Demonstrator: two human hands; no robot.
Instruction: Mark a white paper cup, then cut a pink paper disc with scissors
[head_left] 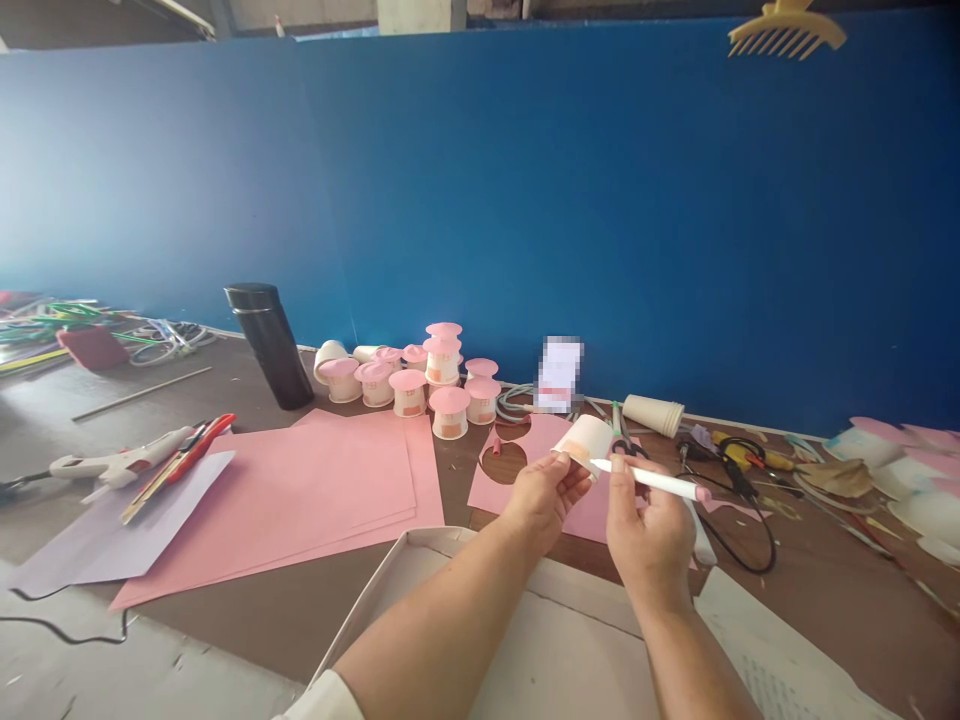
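My left hand (pixel 541 492) is closed round a small white paper cup (pixel 586 441) lying on its side, with an orange patch on its wall. My right hand (pixel 646 525) pinches a white pen (pixel 652 481) with a pink end, its tip touching the cup's wall. Both hands hover above a pink sheet with round holes cut out (pixel 517 465). A cluster of several white cups topped with pink discs (pixel 420 378) stands behind on the table.
A stack of pink paper sheets (pixel 315 495) lies to the left, with a glue gun (pixel 120 465), a red cutter (pixel 191 448) and a black flask (pixel 270 345). An open white box (pixel 420 570) sits near me. Scissors (pixel 622 432), cables and paper scraps fill the right. A blue wall stands behind.
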